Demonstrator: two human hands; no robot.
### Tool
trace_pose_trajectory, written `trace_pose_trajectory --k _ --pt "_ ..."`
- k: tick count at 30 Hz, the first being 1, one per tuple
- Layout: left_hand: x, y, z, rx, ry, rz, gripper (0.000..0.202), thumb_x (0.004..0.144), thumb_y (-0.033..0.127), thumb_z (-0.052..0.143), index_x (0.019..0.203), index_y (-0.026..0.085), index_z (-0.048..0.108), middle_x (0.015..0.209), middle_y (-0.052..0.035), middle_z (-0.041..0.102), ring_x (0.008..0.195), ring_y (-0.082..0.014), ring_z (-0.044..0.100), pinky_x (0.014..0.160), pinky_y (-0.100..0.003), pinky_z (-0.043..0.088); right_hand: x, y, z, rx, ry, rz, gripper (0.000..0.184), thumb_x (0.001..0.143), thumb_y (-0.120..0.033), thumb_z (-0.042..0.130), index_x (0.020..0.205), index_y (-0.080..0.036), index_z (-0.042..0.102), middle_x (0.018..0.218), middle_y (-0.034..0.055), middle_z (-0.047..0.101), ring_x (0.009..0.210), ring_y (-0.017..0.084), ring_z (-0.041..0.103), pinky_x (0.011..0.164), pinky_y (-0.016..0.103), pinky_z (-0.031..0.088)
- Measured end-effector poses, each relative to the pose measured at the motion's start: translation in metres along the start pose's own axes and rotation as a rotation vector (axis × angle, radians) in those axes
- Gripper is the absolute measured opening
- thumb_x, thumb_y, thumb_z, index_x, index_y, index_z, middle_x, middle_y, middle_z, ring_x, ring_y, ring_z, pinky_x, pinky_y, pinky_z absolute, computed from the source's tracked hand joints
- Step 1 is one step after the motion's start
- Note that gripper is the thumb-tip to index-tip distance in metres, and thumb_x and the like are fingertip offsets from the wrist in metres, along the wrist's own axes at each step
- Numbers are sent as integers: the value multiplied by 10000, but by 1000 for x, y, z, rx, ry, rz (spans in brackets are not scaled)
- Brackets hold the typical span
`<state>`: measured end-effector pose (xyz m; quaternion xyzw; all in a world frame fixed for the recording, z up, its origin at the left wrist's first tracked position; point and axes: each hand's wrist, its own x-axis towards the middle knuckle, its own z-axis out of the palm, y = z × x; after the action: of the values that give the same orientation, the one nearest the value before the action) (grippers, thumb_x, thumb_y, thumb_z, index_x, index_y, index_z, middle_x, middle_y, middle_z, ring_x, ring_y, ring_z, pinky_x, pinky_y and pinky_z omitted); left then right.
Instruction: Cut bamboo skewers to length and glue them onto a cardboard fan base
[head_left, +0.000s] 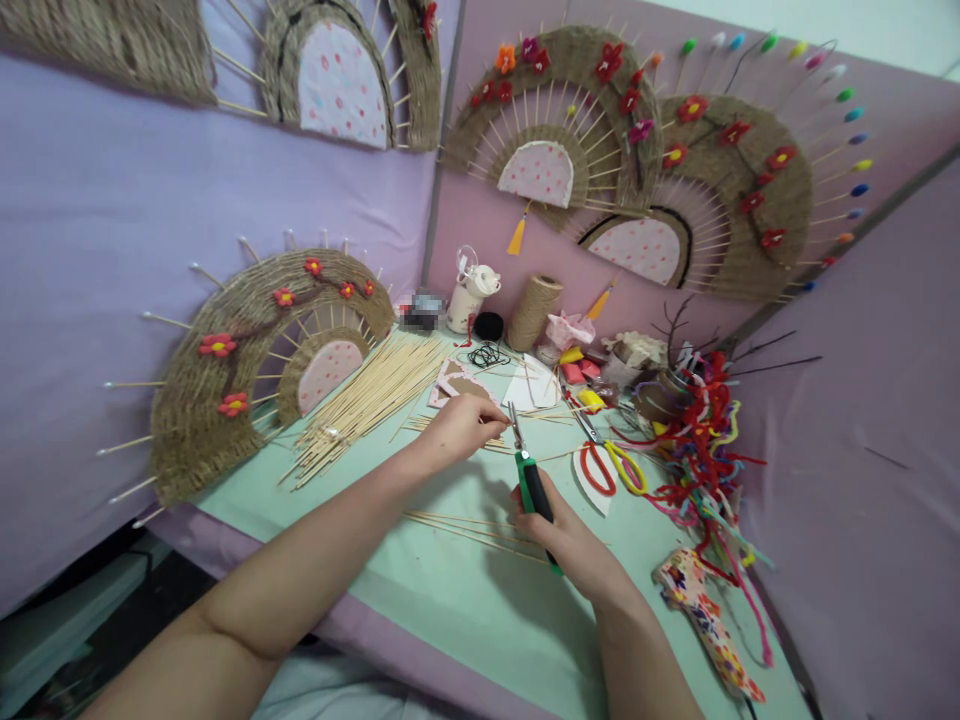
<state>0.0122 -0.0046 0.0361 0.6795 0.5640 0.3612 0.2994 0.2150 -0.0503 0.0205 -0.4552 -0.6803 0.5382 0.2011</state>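
Observation:
My right hand [559, 525] is wrapped round the green-and-black handles of a pair of pliers [534, 485]. The pliers' metal jaws point up and away, close by the fingertips of my left hand [469, 425]. Those fingers are pinched together; whatever is between them is too small to make out. Thin wooden sticks [465, 527] lie on the table below my hands, and short stick pieces [450, 437] are beneath my left hand. A large bundle of sticks [367, 400] spreads to the left.
Red-and-yellow scissors [611, 468] lie right of the pliers. Colourful pipe cleaners [709, 450] pile up farther right, above a floral-patterned glue gun [709, 620]. A twine spool [534, 312] stands at the back. A twine-woven fan [225, 370] leans left; more fans [577, 100] hang on the wall.

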Motion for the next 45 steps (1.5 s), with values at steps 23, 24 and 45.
trace_pose_trajectory --k 23,24,45 --pt "-1 1 4 133 32 61 214 796 211 578 882 187 772 784 -32 733 717 -159 611 672 -244 412 0 1 0 44 -4 2 445 766 -239 530 1205 -226 456 960 10 531 887 188 500 792 308 396" --pt "-1 1 4 140 25 68 214 797 209 575 875 185 773 778 -33 731 712 -159 609 668 -244 408 0 1 0 45 -4 4 441 767 -239 528 1202 -227 456 958 9 532 881 185 502 783 305 396" --pt "21 4 17 281 -29 186 250 756 147 503 732 166 751 674 -62 685 683 -173 578 628 -252 362 13 16 -5 266 82 111 279 677 -257 534 943 -207 468 649 -66 442 566 118 414 541 256 330"
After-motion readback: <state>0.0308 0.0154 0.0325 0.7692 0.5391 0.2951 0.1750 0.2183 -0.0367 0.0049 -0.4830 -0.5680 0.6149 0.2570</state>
